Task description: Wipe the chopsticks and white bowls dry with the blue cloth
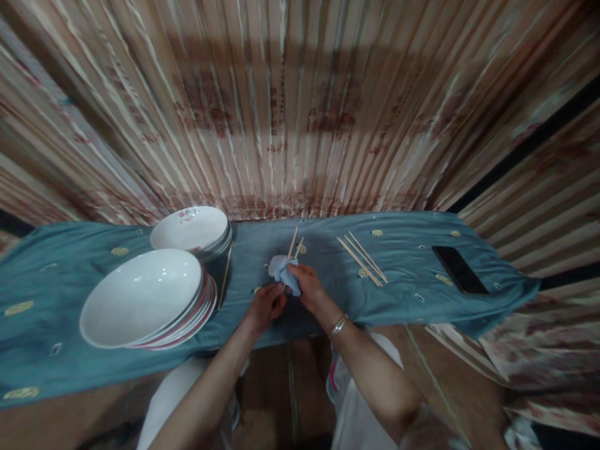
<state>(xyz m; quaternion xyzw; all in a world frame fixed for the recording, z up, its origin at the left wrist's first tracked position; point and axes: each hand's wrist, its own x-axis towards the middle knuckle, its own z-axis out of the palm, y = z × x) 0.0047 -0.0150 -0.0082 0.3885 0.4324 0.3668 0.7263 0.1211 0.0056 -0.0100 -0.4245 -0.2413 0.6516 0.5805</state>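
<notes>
In front of me, above the near part of the cloth-covered table, my right hand (307, 286) is closed around a light blue cloth (280, 267). A pair of chopsticks (292, 242) runs through the cloth, with their upper ends sticking out beyond it. Just below, my left hand (267, 305) is closed at the lower end of these chopsticks, its fingers partly hiding what it grips. To the right, several loose chopsticks (360, 259) lie side by side on the table. Another single chopstick (225, 275) lies on the left, beside the bowls.
A tall stack of white bowls and plates (140, 300) stands at the front left. Behind it is a second stack with a flower-patterned bowl (190, 228) on top. A black phone (459, 270) lies at the right on the green tablecloth (412, 250). Curtains (290, 125) hang behind.
</notes>
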